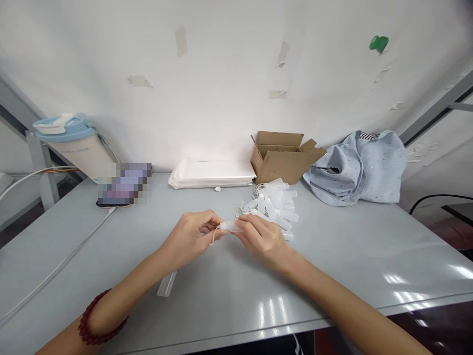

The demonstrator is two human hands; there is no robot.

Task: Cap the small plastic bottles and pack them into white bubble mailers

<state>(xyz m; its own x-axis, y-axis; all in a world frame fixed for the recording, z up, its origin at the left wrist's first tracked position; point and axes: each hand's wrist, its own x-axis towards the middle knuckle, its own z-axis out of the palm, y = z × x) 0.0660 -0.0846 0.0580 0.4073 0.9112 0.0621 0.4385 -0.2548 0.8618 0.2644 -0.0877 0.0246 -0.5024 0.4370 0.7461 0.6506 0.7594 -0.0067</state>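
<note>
Between my two hands is a small translucent plastic tube (pixel 231 226) with a white end piece and a thin pale strap hanging from it. My left hand (pixel 194 234) pinches the white end with the strap. The fingers of my right hand (pixel 262 239) close round the tube's other end. Just behind my right hand lies a loose pile of similar translucent tubes (pixel 275 202), several with thin straps. Another clear tube (pixel 167 284) rests on the table below my left forearm, partly covered by it.
On the grey table (pixel 221 296), a stack of white envelopes (pixel 218 170) and an open cardboard box (pixel 288 165) stand against the wall. Light blue cloth (pixel 358 170) is at the right. A phone (pixel 125 185) with a white cable (pixel 70 264) leans by a blue-lidded cup (pixel 79 148) at the left.
</note>
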